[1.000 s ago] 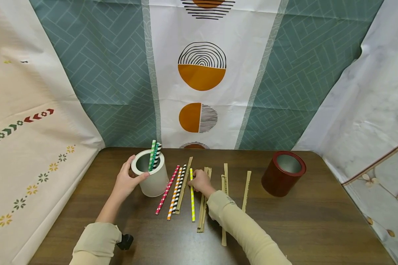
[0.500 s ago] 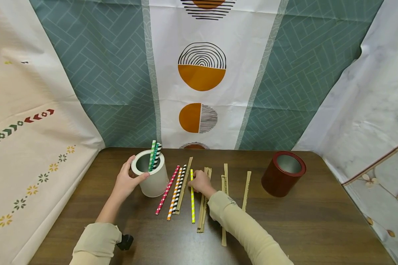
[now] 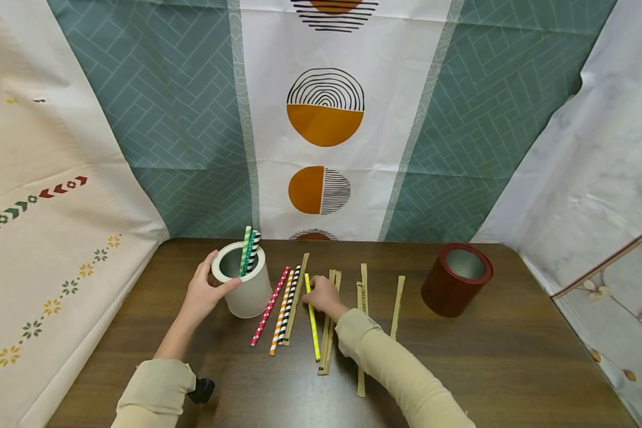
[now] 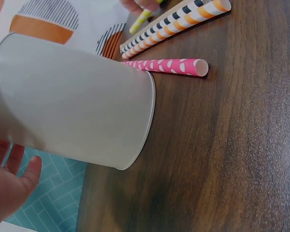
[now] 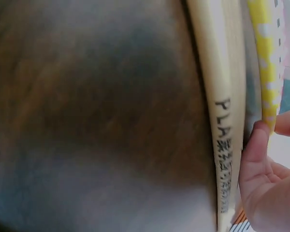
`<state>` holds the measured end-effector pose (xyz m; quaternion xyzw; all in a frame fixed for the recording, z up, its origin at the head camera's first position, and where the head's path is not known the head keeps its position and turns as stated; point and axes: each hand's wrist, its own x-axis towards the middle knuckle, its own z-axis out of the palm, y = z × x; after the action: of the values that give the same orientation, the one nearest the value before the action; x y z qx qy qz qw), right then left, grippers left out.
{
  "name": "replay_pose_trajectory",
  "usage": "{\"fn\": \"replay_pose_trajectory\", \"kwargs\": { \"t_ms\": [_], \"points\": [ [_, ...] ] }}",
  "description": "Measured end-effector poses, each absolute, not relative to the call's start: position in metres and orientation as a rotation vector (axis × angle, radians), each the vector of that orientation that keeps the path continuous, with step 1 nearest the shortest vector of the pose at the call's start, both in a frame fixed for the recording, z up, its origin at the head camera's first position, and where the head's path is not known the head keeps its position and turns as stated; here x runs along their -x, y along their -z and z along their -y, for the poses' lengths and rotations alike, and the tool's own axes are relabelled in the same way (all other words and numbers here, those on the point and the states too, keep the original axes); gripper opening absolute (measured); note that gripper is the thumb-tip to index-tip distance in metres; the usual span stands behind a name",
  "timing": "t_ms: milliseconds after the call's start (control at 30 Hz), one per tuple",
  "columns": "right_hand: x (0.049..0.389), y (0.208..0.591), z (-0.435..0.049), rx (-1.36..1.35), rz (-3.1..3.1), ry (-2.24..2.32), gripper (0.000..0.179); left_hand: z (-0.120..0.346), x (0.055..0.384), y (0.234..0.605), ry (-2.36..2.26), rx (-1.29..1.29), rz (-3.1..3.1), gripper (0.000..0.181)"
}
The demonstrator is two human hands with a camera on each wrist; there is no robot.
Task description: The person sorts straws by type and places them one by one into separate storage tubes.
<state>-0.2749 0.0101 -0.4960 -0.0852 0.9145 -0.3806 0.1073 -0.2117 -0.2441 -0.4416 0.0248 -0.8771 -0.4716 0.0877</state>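
Observation:
My left hand (image 3: 202,292) grips the white canister (image 3: 248,299) near its rim, thumb at the front and fingers round the far left side. Green and black-striped paper straws (image 3: 246,245) lean inside it. Right of the canister, my right hand (image 3: 326,296) pinches a yellow straw (image 3: 314,333) near its upper end. The right wrist view has the thumb and a finger on the yellow dotted straw (image 5: 266,63), beside a paper-wrapped straw (image 5: 221,111) with printed letters. Between canister and right hand lie a pink dotted straw (image 3: 270,307), an orange-striped one (image 3: 281,314) and a black-striped one (image 3: 290,306).
A dark red canister (image 3: 456,281) stands at the right of the brown table (image 3: 492,362). Several paper-wrapped straws lie around the right forearm, one (image 3: 398,306) farthest right. A small black object (image 3: 201,391) shows beside the left cuff. Patterned cloth (image 3: 326,125) hangs behind.
The yellow straw's lower end has swung slightly to the right, so it now lies more slanted. The right hand has barely shifted; the left hand and canister stay put.

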Motion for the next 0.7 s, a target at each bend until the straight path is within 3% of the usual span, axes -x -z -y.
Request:
{"fn": "replay_pose_trajectory", "kwargs": {
  "t_ms": [367,700],
  "points": [
    [0.281,0.472,-0.013,0.22,-2.476,1.309,0.037,0.244,0.212,0.441,1.399,-0.075,2.615,0.086],
    [0.287,0.431,-0.022,0.329,-2.38,1.399,0.037,0.243,0.211,0.442,1.415,-0.08,2.615,0.086]
  ]
}}
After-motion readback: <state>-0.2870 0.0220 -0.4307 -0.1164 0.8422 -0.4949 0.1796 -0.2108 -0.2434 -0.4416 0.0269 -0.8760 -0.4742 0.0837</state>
